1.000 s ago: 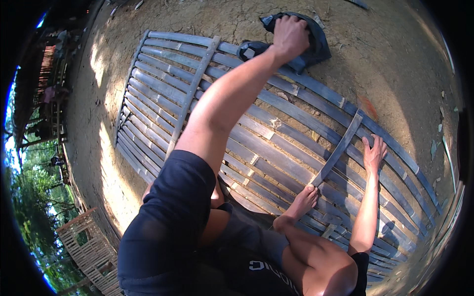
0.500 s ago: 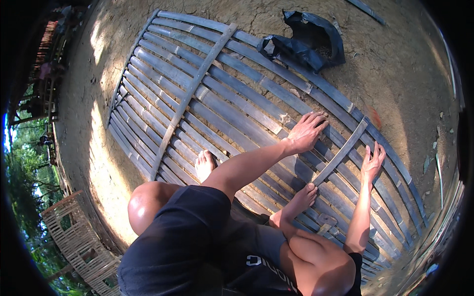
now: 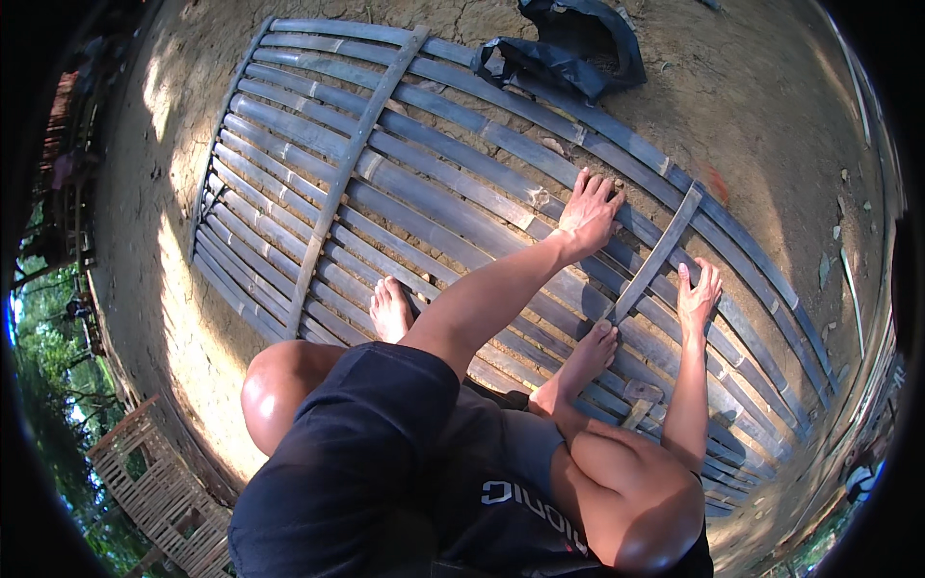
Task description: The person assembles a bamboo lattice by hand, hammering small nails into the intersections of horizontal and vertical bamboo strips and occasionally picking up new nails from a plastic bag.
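Observation:
A long panel of split bamboo slats point(image 3: 434, 217) lies on the ground under me, tied across by thin bamboo strips. My left hand point(image 3: 590, 217) rests on the slats with its fingers spread, just left of the short cross strip point(image 3: 659, 252). Right of that strip, my right hand point(image 3: 698, 301) touches the slats nearer the panel's far edge, its thumb apart from its fingers. Neither hand shows anything held. Both my feet are on the panel; the right foot point(image 3: 590, 358) sits by the near end of the short strip.
A crumpled black plastic bag point(image 3: 578, 58) lies beyond the panel's far edge. A small blocky tool with a handle, perhaps a hammer point(image 3: 643, 391), lies near my right foot. A second, longer cross strip point(image 3: 358, 144) spans the panel's left part. A woven lattice point(image 3: 164, 482) stands lower left.
The whole view has shifted, so the panel and bag sit higher and further left. My left hand keeps its place on the slats; my right hand has slid slightly nearer to me.

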